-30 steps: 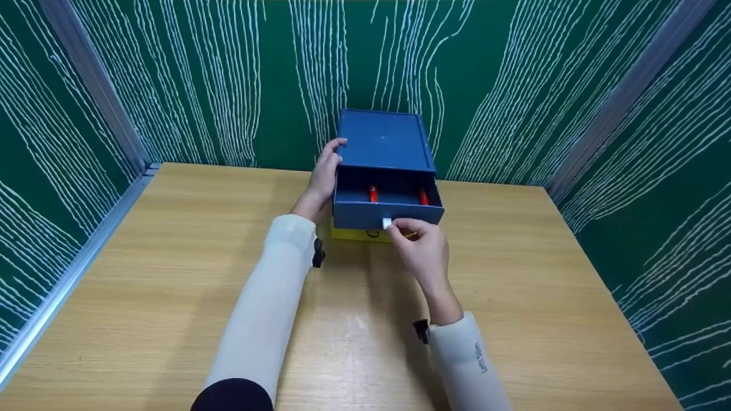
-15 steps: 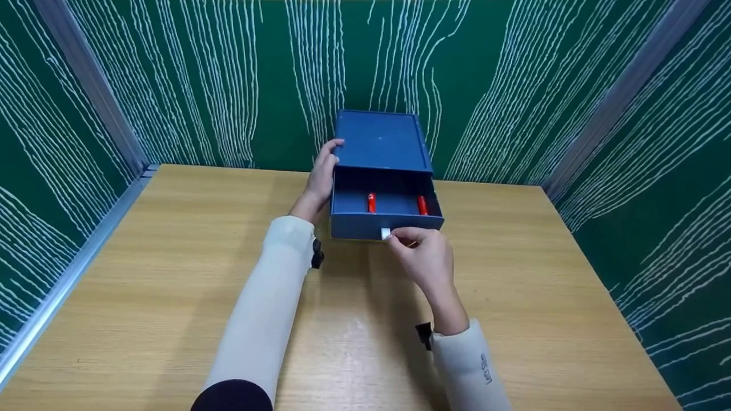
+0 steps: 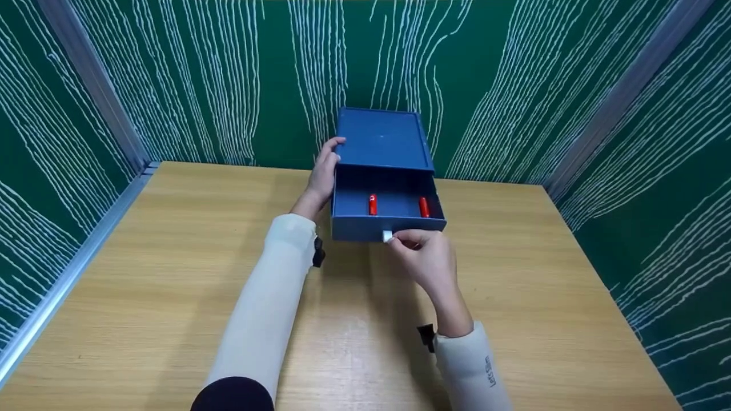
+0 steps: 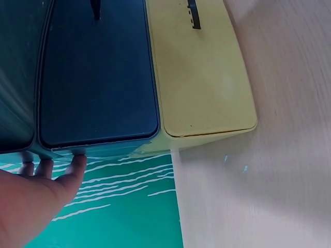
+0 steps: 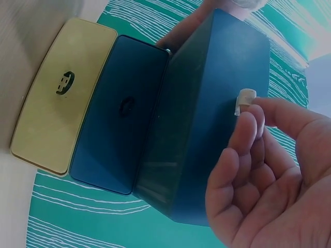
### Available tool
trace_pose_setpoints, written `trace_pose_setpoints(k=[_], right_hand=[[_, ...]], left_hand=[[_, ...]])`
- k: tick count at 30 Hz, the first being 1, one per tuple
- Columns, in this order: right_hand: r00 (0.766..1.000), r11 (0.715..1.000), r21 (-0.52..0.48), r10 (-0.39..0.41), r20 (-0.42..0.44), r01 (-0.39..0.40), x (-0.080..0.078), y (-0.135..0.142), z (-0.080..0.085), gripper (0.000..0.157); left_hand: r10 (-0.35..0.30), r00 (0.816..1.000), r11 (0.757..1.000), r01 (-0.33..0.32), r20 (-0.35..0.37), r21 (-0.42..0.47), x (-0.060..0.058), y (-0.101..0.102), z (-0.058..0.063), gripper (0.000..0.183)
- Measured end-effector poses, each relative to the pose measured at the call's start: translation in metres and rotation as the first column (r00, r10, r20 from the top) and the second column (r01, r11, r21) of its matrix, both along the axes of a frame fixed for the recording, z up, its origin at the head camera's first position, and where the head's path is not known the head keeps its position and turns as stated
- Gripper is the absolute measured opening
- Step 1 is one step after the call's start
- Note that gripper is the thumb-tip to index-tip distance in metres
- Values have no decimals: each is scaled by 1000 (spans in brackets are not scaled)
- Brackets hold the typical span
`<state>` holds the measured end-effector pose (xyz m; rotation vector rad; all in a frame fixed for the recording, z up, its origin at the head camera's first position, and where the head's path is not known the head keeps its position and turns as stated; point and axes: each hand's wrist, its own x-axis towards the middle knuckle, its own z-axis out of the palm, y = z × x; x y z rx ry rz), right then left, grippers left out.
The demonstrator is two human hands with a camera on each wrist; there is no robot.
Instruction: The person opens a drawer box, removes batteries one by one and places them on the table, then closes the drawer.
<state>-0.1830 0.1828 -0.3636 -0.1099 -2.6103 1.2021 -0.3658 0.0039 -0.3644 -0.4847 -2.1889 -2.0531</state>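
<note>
From the head we look forward and down across the counter [image 3: 143,285] to the green wall [image 3: 474,57], sharing the pulled-out drawer [image 3: 398,200] with the right wrist's view. From each wrist we look in closely, turned sideways opposite ways, both views sharing the yellow drawer [image 4: 207,77].

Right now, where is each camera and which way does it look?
Head: on the head, facing forward and down at the open drawer; left hand, right hand and sleeves show.
Left wrist: on that wrist, facing the closed blue drawer; left hand shows.
Right wrist: on that wrist, facing the white tab; right hand pinches it, left hand shows behind.
Both wrist views share the yellow drawer.
</note>
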Motion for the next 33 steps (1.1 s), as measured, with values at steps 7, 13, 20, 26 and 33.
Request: trace_pose_setpoints(k=[7,13,20,26,33], right_hand=[[1000,1000,16,10,-13,-10,2,0,-1,13],[1000,1000,23,11,-16,-11,5,-1,0,12],[1000,999,48,13,-7,-13,10,-1,1,12],[1000,998,67,17,17,-18,12,-1,3,13],[1000,994,106,18,26,-21,13,-2,4,12]], left_hand=[[-6,1000,1000,6,-10,30,-1,-1,-1,42],[-23,1000,999,23,16,28,10,-2,8,43],[-27,1000,999,27,10,20,24,-1,19,45],[-17,1000,999,17,-2,41,16,0,13,44],[-2,1000,999,3,-25,49,6,0,4,43]])
